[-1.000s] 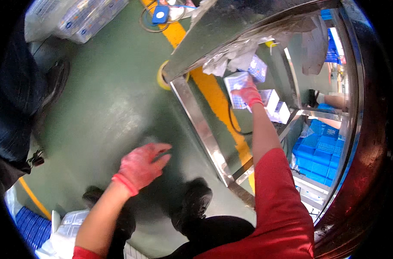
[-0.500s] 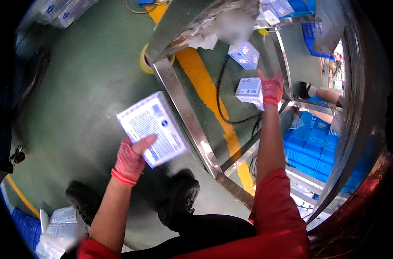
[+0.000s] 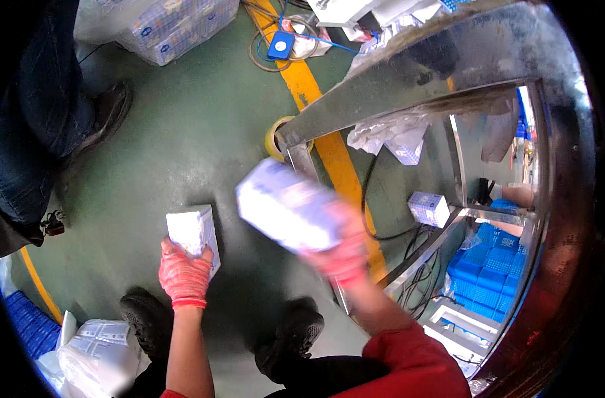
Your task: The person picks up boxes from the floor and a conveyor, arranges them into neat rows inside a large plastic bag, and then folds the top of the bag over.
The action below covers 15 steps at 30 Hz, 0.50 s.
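My left hand (image 3: 185,277), in a pink-red knit glove, grips a small white and lilac printed box (image 3: 193,231) above the green floor. My right hand (image 3: 339,247), gloved alike, is closed on a larger-looking white and lilac box (image 3: 282,202). Motion smears this box and the right hand. It is held tilted, to the right of the left hand's box and apart from it. Under the metal frame lies another checked box (image 3: 428,209). One more box (image 3: 404,151) shows partly behind crumpled plastic there.
A metal-framed table (image 3: 408,86) stands at right, with black cables (image 3: 418,265) and blue crates (image 3: 481,272) beneath. Yellow tape (image 3: 276,138) lies by its leg. Wrapped boxes (image 3: 176,30) sit at upper left near a person's shoe (image 3: 106,116). A plastic-wrapped stack (image 3: 103,345) is at lower left.
My right hand, earlier open beside boxes under the frame, has come left holding a box. The left hand's box has turned from its broad face to a narrower side. The view has shifted.
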Available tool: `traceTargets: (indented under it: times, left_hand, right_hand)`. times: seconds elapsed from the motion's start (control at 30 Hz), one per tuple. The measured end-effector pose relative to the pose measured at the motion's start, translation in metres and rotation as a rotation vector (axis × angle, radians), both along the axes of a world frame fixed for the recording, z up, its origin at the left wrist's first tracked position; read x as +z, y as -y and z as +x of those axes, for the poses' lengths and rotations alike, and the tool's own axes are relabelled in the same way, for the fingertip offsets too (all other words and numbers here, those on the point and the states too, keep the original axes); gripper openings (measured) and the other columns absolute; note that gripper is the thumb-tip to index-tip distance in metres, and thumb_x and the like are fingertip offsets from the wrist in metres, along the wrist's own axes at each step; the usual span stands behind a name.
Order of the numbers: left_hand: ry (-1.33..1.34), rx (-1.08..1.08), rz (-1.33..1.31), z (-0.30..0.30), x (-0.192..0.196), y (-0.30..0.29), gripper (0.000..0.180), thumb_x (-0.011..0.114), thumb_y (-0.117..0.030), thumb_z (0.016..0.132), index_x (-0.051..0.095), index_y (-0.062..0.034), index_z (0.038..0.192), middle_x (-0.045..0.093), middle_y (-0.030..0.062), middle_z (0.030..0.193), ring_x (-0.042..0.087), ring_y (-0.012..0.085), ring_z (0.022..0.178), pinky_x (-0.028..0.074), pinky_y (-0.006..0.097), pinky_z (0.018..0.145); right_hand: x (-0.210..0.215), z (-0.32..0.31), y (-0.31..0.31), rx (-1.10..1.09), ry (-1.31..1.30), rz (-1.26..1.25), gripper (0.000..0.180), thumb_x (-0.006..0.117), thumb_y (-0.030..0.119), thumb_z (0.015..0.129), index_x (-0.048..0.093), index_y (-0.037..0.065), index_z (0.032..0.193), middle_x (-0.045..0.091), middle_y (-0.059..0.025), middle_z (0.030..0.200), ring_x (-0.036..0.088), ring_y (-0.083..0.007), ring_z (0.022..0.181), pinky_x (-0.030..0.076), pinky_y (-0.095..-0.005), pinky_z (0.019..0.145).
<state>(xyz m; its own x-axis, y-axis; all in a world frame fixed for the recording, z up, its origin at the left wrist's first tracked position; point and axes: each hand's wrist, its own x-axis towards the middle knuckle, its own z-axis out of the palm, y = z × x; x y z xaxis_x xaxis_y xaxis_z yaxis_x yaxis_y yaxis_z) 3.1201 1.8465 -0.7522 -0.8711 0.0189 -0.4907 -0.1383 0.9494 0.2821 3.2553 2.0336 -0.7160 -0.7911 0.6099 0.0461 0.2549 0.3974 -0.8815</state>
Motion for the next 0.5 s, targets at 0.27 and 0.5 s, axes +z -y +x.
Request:
traceTargets:
  times: [0.27,0.5]
  left_hand:
    - [-0.253,0.01,0.512,0.034,-0.029,0.018,0.088,0.065,-0.006,0.062,0.01,-0.0103,0.131,0.036,0.0156,0.119,0.038,0.0261,0.108,0.03,0.032,0.091]
    - [-0.412,-0.269,0.38,0.024,-0.024,-0.001,0.075,0.068,-0.024,0.064,0.028,-0.0138,0.127,0.02,0.0175,0.131,0.028,0.034,0.117,0.028,0.039,0.093]
  right_hand:
    - [-0.079,0.005,-0.047,-0.006,0.049,0.521,0.031,0.061,0.024,0.069,0.052,0.007,0.093,0.054,-0.0112,0.094,0.053,-0.0255,0.084,0.043,-0.0348,0.072]
    - [-0.084,0.03,-0.302,-0.589,0.754,0.464,0.079,0.069,0.034,0.059,0.031,-0.001,0.119,0.038,-0.017,0.119,0.039,-0.0274,0.109,0.03,-0.0318,0.092]
